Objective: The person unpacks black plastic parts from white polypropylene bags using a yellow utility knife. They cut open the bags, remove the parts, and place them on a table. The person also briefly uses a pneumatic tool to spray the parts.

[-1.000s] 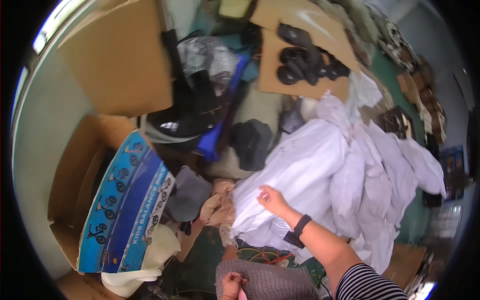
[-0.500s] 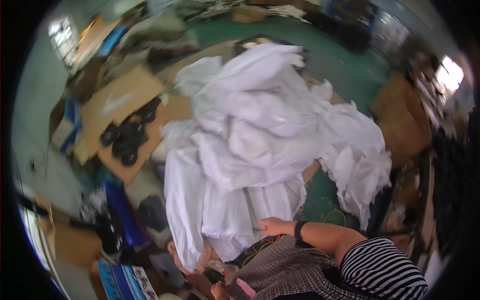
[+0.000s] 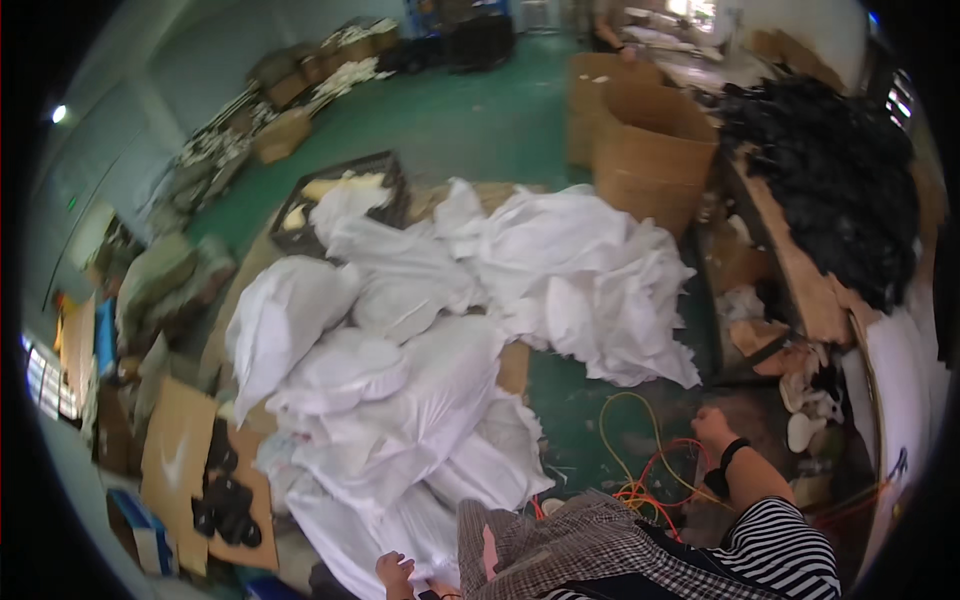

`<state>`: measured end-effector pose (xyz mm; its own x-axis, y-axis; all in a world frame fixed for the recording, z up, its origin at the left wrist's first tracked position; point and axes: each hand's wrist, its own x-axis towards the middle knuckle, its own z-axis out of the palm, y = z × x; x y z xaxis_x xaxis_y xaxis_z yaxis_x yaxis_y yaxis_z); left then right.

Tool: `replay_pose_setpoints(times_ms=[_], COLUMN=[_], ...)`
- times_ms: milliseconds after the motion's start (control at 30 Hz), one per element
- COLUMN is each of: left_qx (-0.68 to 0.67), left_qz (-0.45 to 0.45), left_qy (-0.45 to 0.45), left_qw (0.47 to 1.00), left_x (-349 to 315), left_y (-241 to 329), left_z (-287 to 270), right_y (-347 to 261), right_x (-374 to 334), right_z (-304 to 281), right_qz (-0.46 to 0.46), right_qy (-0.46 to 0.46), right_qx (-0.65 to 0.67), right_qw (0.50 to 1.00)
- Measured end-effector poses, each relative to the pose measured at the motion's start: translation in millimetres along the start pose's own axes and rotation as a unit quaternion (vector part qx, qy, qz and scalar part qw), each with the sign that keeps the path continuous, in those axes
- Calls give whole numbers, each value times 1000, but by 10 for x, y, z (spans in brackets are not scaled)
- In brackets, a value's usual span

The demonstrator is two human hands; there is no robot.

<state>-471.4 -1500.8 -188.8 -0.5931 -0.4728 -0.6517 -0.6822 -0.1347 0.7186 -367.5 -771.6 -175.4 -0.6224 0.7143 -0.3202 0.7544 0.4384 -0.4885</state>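
My left hand (image 3: 395,568) is low in the picture, beside the white sacks (image 3: 400,400), with its fingers loosely apart and nothing seen in it. Off to the right, my right hand (image 3: 713,428), with a black band on its wrist, hangs above the floor near thin red and yellow hoses (image 3: 632,480). Its fingers are blurred and partly turned away, so their closure is unclear. The full, smooth sacks lie heaped in front of me. Behind them spreads a looser pile of white sheet material (image 3: 590,270) with ragged edges.
Tall cardboard boxes (image 3: 650,165) stand at the back right, beside a heap of black material (image 3: 825,185). A black crate (image 3: 385,172) with pale pieces sits behind the sacks. Cardboard (image 3: 172,470) and black items (image 3: 228,505) lie at the left. A person (image 3: 612,35) is far back.
My view has swung to the right, bringing the tall boxes and black heap into sight. My right hand has left the lower sacks and now hangs further right, apart from them.
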Motion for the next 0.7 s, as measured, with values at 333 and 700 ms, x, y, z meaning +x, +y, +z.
replay_pose_setpoints(times_ms=[333, 700], left_qx=[614, 423], left_qz=[355, 107], left_qy=[-294, -306], left_qw=[640, 846], left_x=[633, 1830], left_y=[296, 641], left_z=[1172, 1684], right_y=[-304, -1903], right_x=[-319, 1792], right_z=[484, 983], right_qz=[-47, -173], right_qy=[-288, -199], right_qx=[-72, -118], right_qw=[954, 957])
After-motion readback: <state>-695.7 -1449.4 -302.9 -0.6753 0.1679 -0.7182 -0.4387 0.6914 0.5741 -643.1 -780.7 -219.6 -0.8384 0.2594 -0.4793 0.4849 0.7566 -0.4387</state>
